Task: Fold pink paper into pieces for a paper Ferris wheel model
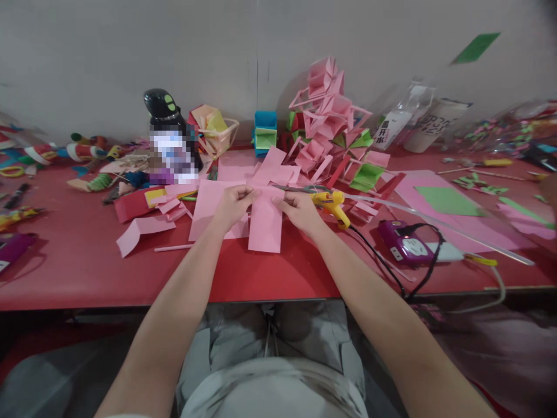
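My left grip (242, 200) and right grip (289, 204) pinch the pink strip (265, 226) near its far end. Tugging them unevenly could crease or tear it.

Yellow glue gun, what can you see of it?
The glue gun looks like plastic, bright yellow, and lies among papers on the red table. Its front points toward the right hand; whether they touch is unclear. The handle angles toward the person, trailing a black cord. A long, clear stick runs rightward from its rear.
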The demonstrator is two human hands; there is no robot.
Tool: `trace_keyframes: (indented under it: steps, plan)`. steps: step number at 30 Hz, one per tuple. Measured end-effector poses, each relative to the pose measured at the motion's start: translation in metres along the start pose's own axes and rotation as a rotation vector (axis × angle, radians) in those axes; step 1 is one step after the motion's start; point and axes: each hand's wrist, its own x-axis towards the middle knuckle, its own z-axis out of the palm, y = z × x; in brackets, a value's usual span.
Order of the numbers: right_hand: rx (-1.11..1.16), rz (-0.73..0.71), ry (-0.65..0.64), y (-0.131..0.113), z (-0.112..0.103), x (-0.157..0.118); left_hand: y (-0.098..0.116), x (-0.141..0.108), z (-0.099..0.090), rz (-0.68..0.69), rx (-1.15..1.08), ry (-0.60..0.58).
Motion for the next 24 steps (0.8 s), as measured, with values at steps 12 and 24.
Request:
trace_keyframes:
  steps: [12, 24]
  plan:
    - [-0.010, -0.084, 0.188, 0.0105, -0.0040, 0.0052, -0.0033, -0.0013, 0.0003, -0.132, 0.122, -0.048]
    - [-0.087, -0.093, 0.290, 0.0058, -0.0045, 0.0036, -0.0026, 0.0010, 0.0073, -0.011, 0.351, -0.034]
